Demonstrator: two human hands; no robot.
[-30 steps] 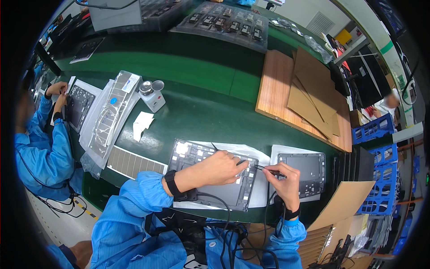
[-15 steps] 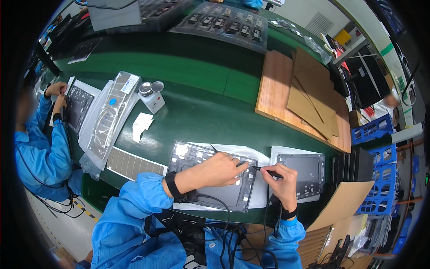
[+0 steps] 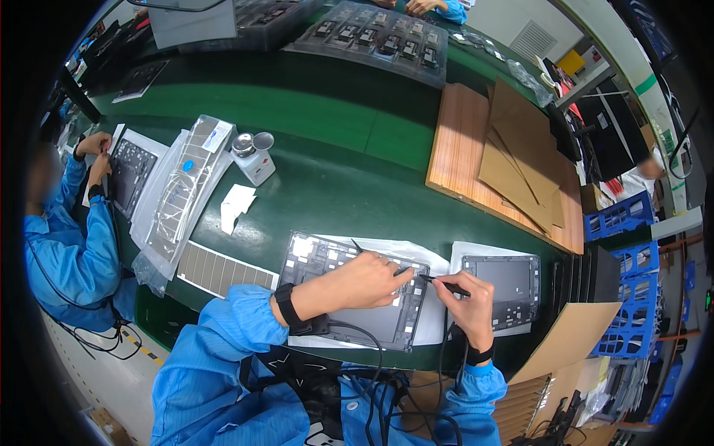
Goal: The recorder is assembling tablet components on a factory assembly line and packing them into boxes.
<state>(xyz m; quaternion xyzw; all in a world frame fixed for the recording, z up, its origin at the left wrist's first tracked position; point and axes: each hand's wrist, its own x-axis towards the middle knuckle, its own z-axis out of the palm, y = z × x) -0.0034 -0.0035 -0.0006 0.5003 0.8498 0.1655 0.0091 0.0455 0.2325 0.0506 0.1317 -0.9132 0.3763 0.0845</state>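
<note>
A dark tablet housing, dotted with small light pads, lies on white sheet material in front of me. Across its upper part reaches my left hand, back upward and fingers curled in. A thin dark tool sticks out behind its knuckles; the rest is hidden by the hand. At the housing's right edge, my right hand pinches a black pen-shaped tool, its tip close to the left fingertips. What lies under the tip is too small to tell. Another tablet housing rests on a white sheet at the right.
Left of the housing lie a strip of grey rectangular pieces, a white paper piece, a small metal-topped dispenser and bagged strips. Cardboard sheets on a wooden board stand at right. A co-worker sits at left.
My hands and both tools keep nearly the same place over the housing. At the far edge of the table, another person's hand has come into view.
</note>
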